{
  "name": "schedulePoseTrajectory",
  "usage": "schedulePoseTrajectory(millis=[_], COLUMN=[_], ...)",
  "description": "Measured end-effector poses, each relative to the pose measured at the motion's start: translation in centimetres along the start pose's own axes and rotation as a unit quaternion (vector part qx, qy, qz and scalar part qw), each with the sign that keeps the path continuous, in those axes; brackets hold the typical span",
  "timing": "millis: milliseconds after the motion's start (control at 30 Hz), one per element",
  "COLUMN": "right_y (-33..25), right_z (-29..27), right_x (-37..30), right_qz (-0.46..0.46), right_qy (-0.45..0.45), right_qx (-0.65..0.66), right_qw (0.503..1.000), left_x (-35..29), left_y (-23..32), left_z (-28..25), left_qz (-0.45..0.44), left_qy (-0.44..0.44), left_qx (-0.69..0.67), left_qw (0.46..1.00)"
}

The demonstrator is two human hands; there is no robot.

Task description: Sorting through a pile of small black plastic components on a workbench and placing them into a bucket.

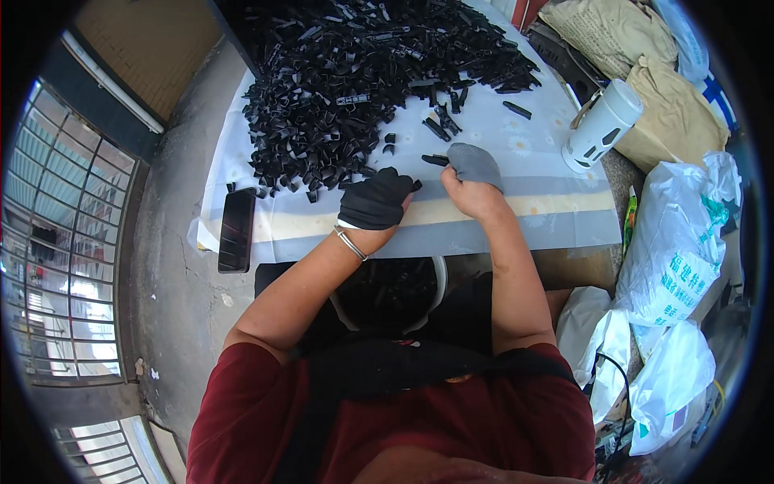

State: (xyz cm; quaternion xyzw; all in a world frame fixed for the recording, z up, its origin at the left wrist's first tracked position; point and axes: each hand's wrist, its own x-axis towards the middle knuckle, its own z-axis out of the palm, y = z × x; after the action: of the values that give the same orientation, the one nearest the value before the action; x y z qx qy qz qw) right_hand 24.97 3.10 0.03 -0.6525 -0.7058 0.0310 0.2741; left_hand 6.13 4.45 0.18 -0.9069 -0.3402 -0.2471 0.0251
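Observation:
My left hand (pixel 373 200), in a black glove, is closed near the table's front edge. A small black plastic piece (pixel 416 185) sticks out at its fingertips. To the right, my right hand (pixel 474 176) wears a grey glove and is closed on a narrow black plastic part (pixel 436 160) that points left. The hands are apart. A loose curved black piece (pixel 389 139) lies just beyond my left hand. Several longer black parts (pixel 436 129) rest beyond my right hand. Behind them spreads a large heap of black plastic pieces (pixel 322 121).
A white bucket (pixel 441 282) holding black parts stands below the table edge. A dark phone (pixel 236 230) lies at the table's left corner. On the right are a white bottle (pixel 605 125), brown sacks (pixel 669 105) and white plastic bags (pixel 673 242). The tabletop has a flowered cloth (pixel 548 181).

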Motion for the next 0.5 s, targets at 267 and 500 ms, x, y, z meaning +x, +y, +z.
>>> schedulePoseTrajectory(millis=[267, 500], right_y=[-4.4, -5.6], right_z=[-0.4, -0.3], right_x=[-2.3, -3.2], right_qz=[-0.071, -0.020], right_qy=[-0.015, 0.012], right_qx=[0.216, 0.308], right_qw=[0.974, 0.951], left_x=[-0.8, -2.2], left_y=[0.1, -0.9], left_z=[-2.8, -2.3], left_qz=[0.032, -0.174], left_qy=[0.030, 0.091], left_qx=[0.016, -0.303], left_qw=[0.999, 0.933])
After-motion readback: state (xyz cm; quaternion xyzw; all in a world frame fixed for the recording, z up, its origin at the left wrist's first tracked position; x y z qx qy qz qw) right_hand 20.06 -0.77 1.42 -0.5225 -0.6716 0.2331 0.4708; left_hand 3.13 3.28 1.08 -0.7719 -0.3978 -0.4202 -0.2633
